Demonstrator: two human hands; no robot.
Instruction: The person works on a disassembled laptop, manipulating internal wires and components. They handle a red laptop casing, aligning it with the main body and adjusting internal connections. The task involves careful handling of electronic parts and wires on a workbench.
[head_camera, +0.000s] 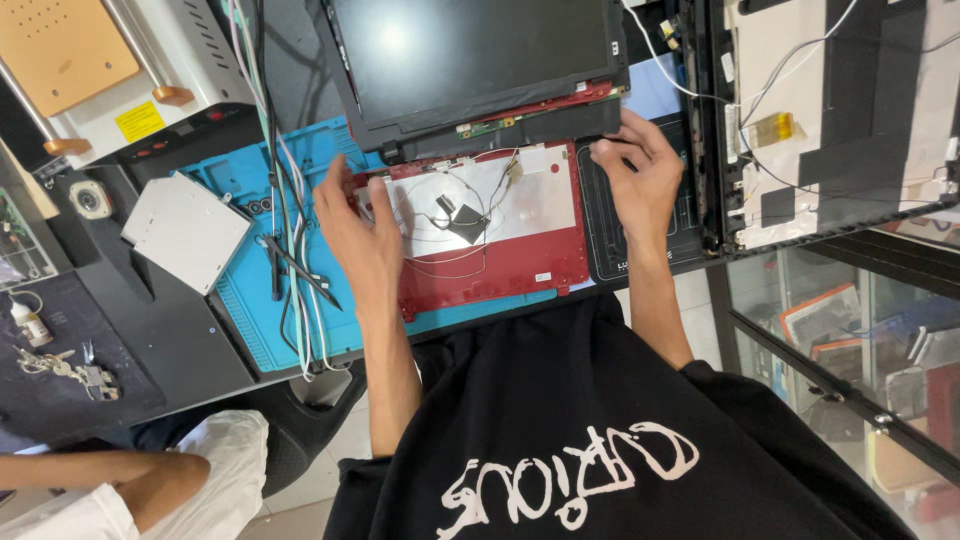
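A red laptop lid shell (500, 265) lies open-side up on a blue work mat (240, 300), with silver foil and thin cables inside it. Its black screen panel (470, 55) is tipped up at the far edge. My left hand (360, 230) rests on the shell's left side, fingers spread near the hinge. My right hand (635, 175) pinches the panel's lower right corner at the hinge.
A silver optical drive (185, 230) lies left on the mat beside tweezers (300, 270) and hanging cables (285, 180). Another opened laptop lid (840, 110) sits to the right. Keys (60, 368) lie at the far left. Another person's arm (110, 480) shows bottom left.
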